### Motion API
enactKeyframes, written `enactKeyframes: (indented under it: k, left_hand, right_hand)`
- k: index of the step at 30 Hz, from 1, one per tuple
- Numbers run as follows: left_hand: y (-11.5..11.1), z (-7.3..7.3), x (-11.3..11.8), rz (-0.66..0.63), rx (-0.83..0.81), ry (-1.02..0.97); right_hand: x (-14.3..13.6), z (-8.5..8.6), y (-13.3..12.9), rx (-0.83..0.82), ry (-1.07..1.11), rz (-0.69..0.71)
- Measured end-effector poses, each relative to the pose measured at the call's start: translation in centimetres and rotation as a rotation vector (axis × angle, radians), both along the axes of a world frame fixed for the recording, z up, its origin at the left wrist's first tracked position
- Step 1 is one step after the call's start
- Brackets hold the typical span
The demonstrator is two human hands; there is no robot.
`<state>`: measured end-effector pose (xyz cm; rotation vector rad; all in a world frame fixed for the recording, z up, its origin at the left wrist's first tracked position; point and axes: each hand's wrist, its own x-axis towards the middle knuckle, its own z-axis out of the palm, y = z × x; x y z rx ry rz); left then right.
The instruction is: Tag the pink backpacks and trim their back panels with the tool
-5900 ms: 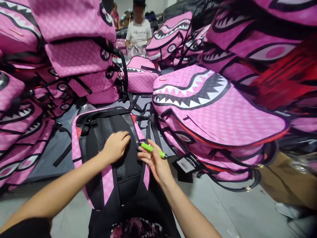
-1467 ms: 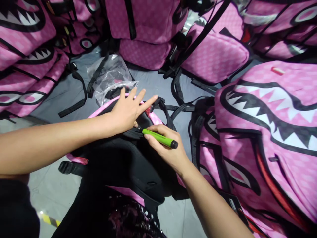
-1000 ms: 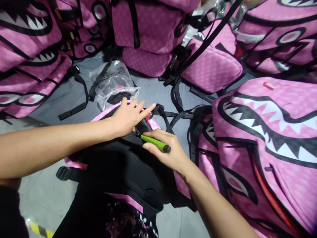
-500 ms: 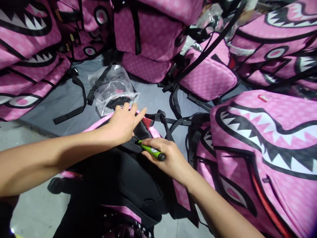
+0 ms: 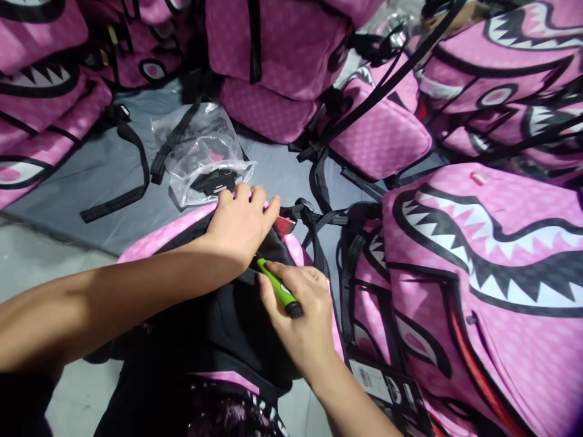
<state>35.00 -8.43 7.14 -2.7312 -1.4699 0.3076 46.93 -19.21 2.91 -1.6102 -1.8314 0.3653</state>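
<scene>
A black backpack with pink edging (image 5: pixel 170 230) lies in front of me, its black side up. My left hand (image 5: pixel 241 224) rests over its top edge, the fingers bent around the pink rim and gripping the fabric. In my right hand (image 5: pixel 303 303) is a green tool with a black end (image 5: pixel 279 287), pointing up and left at the black fabric just below my left hand. The tool's tip is hidden at the fabric. Right behind my left fingers lies a clear plastic bag (image 5: pixel 203 152) with black pieces in it.
Pink backpacks with shark-mouth prints are stacked at the left (image 5: pixel 45 115) and right (image 5: pixel 501 243). More pink bags (image 5: pixel 273 54) stand at the back on a grey sheet (image 5: pixel 132 224). Black straps (image 5: pixel 136 152) trail across it. A printed tag (image 5: pixel 371 379) lies at the lower right.
The view has shifted slightly. My right hand has turned, so the green tool points more steeply upward. More of the black piece in the plastic bag shows, and the printed tag has come into view.
</scene>
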Motion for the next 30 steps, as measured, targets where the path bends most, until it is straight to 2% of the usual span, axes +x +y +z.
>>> enactKeyframes:
  k: [6,13,17,30]
  left_hand:
    - [0.0,-0.3,-0.1,0.003,0.014,-0.011]
    - [-0.2,-0.7,-0.3,0.009,0.015,-0.06]
    - [-0.2,-0.8,-0.4,0.018,0.017,-0.088]
    - [-0.1,-0.5,-0.3,0.038,-0.023,-0.083]
  right_hand:
    - [-1.6,-0.1,-0.3,0.001,-0.023,-0.104]
    - [-0.7,0.2,-0.4,-0.007,-0.056,-0.148]
    - [-0.6,0.0,-0.6,-0.027,0.021,-0.12]
    - [-1.4,-0.6,-0.6,-0.062,0.104,-0.166]
